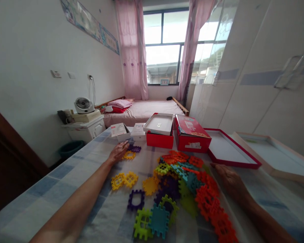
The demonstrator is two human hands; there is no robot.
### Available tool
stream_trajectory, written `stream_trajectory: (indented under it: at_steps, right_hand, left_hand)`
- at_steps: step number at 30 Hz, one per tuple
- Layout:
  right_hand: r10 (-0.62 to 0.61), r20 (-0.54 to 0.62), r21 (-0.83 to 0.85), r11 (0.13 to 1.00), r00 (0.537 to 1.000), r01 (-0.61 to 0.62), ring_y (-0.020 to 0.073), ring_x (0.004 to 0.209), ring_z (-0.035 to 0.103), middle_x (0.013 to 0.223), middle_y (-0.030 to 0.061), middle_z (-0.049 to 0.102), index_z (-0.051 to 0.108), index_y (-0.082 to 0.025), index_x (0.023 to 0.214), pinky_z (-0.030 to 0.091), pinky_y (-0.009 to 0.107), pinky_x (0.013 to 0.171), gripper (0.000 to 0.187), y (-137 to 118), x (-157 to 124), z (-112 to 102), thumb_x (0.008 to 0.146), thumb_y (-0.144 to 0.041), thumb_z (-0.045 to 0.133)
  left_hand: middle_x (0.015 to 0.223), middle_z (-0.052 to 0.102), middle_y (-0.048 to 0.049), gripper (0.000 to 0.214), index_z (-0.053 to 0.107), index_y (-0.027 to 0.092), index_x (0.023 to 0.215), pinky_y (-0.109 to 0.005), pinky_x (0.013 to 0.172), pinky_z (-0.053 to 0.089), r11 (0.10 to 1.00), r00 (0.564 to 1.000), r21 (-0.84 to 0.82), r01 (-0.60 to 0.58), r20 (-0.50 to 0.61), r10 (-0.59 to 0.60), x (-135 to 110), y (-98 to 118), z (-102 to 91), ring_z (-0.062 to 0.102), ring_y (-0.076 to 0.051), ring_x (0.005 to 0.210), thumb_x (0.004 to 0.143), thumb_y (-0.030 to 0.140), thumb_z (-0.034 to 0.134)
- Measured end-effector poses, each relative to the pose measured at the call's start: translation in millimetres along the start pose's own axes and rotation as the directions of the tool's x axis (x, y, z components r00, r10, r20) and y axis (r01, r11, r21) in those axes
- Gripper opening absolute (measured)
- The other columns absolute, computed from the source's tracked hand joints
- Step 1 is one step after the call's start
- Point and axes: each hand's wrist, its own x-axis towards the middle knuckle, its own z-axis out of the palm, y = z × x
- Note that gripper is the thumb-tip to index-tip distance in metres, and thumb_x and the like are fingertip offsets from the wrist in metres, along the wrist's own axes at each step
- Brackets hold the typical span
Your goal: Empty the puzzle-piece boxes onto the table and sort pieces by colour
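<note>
Left of the tile pile (pixel 192 182), the left hand (pixel 119 152) is beside a yellow tile (pixel 127 157), grip unclear; right of it, the right hand (pixel 228 177) is released, fingers loosely extended.

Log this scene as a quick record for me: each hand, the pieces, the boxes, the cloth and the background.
Left hand: beside a yellow piece and a purple piece; contact unclear
Right hand: right of the pile, near its orange pieces; nothing visibly held
Pile colours: orange, green, blue, yellow, purple
Boxes: a red box topped by a white tray; a printed box to its right; two white boxes to its left
Cloth: checked, blue and white
Background: bed, window, fan
</note>
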Motion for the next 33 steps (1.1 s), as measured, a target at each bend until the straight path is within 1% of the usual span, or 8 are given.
stream_trajectory:
  at_steps: [3, 10, 19, 23, 26, 29, 31, 33]
  right_hand:
    - [-0.037, 0.031, -0.035, 0.999, 0.999, 0.038, 0.0235, 0.105, 0.060, 0.111, 0.0089, 0.066, 0.065, -0.021, 0.103, 0.048, 0.039, 0.092, 0.047, 0, 2, 1, 0.090, -0.045, 0.027]
    - [-0.235, 0.106, -0.194, 0.948, 0.966, 0.251, 0.0239, 0.099, 0.058, 0.105, 0.0121, 0.065, 0.065, -0.017, 0.103, 0.047, 0.039, 0.087, 0.045, 2, 0, 3, 0.091, -0.034, 0.024]
    - [-0.193, 0.072, -0.213, 0.955, 0.979, 0.204, 0.0220, 0.099, 0.058, 0.106, 0.0085, 0.064, 0.067, -0.022, 0.100, 0.047, 0.036, 0.086, 0.040, -2, 0, 4, 0.092, -0.031, 0.029]
    - [-0.200, 0.089, -0.218, 0.952, 0.976, 0.215, 0.0221, 0.099, 0.058, 0.106, 0.0089, 0.064, 0.066, -0.020, 0.103, 0.046, 0.035, 0.086, 0.042, -1, 0, 3, 0.092, -0.031, 0.027]
    - [-0.214, 0.110, -0.242, 0.941, 0.970, 0.236, 0.0224, 0.101, 0.057, 0.106, 0.0089, 0.064, 0.065, -0.020, 0.105, 0.045, 0.035, 0.086, 0.040, 1, 1, 4, 0.090, -0.029, 0.029]
    - [-0.212, 0.119, -0.258, 0.937, 0.970, 0.236, 0.0224, 0.101, 0.056, 0.108, 0.0074, 0.064, 0.065, -0.023, 0.106, 0.045, 0.035, 0.085, 0.039, 3, 2, 6, 0.090, -0.027, 0.030]
    - [-0.234, 0.141, -0.289, 0.920, 0.962, 0.266, 0.0235, 0.102, 0.055, 0.110, 0.0081, 0.063, 0.065, -0.021, 0.107, 0.044, 0.036, 0.085, 0.040, 3, 1, 6, 0.090, -0.027, 0.028]
    - [-0.268, 0.166, -0.329, 0.892, 0.949, 0.309, 0.0247, 0.104, 0.053, 0.110, 0.0089, 0.063, 0.064, -0.020, 0.109, 0.043, 0.036, 0.086, 0.042, 2, 1, 6, 0.090, -0.026, 0.027]
  left_hand:
    - [0.129, 0.057, -0.0057, 0.044, 0.061, 0.021, 0.119, -0.030, 0.107, 0.030, 0.993, 0.992, -0.018, -0.114, 0.058, 0.115, 1, 23, 19.2, 0.045, -0.019, 0.125, 0.087, 0.042, 0.038]
    - [0.127, 0.057, -0.0067, 0.049, 0.066, 0.021, 0.112, -0.034, 0.104, 0.034, 0.967, 0.961, -0.092, -0.238, 0.123, 0.248, -24, 88, 51.2, 0.050, -0.022, 0.118, 0.091, 0.045, 0.030]
    - [0.129, 0.056, -0.0023, 0.050, 0.059, 0.022, 0.121, -0.026, 0.104, 0.033, 0.946, 0.940, -0.160, -0.283, 0.149, 0.306, -46, 158, 63.4, 0.047, -0.017, 0.122, 0.093, 0.047, 0.025]
    - [0.141, 0.044, -0.0055, 0.054, 0.049, 0.020, 0.132, -0.033, 0.111, 0.022, 0.972, 0.966, -0.093, -0.214, 0.126, 0.225, -73, 132, 33.4, 0.030, -0.020, 0.134, 0.092, 0.048, 0.025]
    - [0.147, 0.032, -0.0144, 0.066, 0.041, 0.014, 0.136, -0.051, 0.110, 0.014, 0.998, 0.996, 0.010, -0.060, 0.072, 0.059, -102, 75, 4.9, 0.020, -0.032, 0.138, 0.087, 0.056, 0.031]
    - [0.145, 0.036, -0.0145, 0.069, 0.038, 0.015, 0.138, -0.050, 0.110, 0.019, 0.978, 0.990, 0.181, 0.108, 0.073, -0.122, -129, 23, -8.4, 0.023, -0.030, 0.138, 0.085, 0.058, 0.030]
    - [0.146, 0.034, -0.0144, 0.070, 0.036, 0.013, 0.139, -0.046, 0.111, 0.020, 0.974, 0.986, 0.202, 0.102, 0.108, -0.125, -143, 11, -5.4, 0.023, -0.028, 0.138, 0.085, 0.058, 0.029]
    - [0.147, 0.032, -0.0122, 0.071, 0.033, 0.014, 0.140, -0.044, 0.112, 0.019, 0.985, 0.987, 0.164, 0.061, 0.135, -0.083, -152, 22, 4.5, 0.021, -0.026, 0.139, 0.086, 0.058, 0.030]
